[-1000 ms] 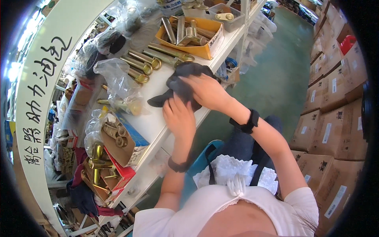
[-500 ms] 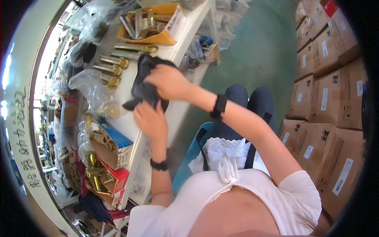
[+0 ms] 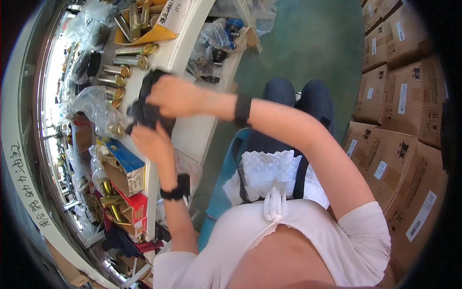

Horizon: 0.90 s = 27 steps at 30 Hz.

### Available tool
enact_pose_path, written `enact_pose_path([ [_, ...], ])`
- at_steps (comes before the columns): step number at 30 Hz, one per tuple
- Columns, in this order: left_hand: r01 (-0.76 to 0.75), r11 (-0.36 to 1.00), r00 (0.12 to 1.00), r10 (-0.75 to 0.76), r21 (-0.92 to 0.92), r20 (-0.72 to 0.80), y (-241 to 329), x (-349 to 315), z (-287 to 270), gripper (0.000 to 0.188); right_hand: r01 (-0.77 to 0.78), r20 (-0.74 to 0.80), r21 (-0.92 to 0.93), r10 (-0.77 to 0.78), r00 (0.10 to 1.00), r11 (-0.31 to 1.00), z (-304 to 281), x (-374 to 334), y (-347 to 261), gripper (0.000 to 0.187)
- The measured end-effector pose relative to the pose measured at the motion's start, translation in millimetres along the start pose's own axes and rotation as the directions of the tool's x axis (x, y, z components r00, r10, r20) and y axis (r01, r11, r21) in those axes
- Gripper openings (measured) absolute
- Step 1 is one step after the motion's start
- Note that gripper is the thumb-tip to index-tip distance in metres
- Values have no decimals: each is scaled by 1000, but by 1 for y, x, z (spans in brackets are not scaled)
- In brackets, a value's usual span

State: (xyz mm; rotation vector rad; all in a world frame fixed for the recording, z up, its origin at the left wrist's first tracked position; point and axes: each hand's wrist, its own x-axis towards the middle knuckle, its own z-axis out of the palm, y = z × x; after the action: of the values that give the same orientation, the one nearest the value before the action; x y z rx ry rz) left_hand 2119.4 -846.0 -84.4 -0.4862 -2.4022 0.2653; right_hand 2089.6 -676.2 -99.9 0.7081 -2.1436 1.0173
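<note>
In the head view, a crumpled black cloth [image 3: 141, 113], or something just as soft, is in both hands over the near edge of the white shelf [image 3: 188, 137]; its exact kind is hard to tell. The right hand [image 3: 174, 98] is curled tightly, clutching the upper bulk of it. The left hand [image 3: 153, 143] grips the lower end, fingers on one side and thumb raised on the other, though blur hides how firm that hold is.

To handle it well, I would let the left hand anchor its end while the right works along the folds in short, even strokes, since loose fabric will likely bunch. Elbows are best a little out, so the wrists bend less.

Care seems needed on the left: metal pins [image 3: 130, 61] lie in a row just beside the cloth, and a clear plastic bag [image 3: 98, 110] sits close to the left fingers. A trailing corner could snag there. The blue box [image 3: 124, 154] stands near the left wrist, so small movements suit better.
</note>
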Motion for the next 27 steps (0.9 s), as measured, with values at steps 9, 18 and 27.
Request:
enact_pose_path([
  [9,-112,884,993,120,-454,-13,49,104,18,37,-90,-144,-219,58,988,972,-47,18,67,27],
  [18,1,999,1000,-2,53,11,-8,-47,24,62,-21,-132,49,27,991,999,13,-19,-25,33],
  [27,116,991,993,-114,-73,35,24,-5,2,49,-7,11,103,6,1000,995,-16,-12,-6,40],
])
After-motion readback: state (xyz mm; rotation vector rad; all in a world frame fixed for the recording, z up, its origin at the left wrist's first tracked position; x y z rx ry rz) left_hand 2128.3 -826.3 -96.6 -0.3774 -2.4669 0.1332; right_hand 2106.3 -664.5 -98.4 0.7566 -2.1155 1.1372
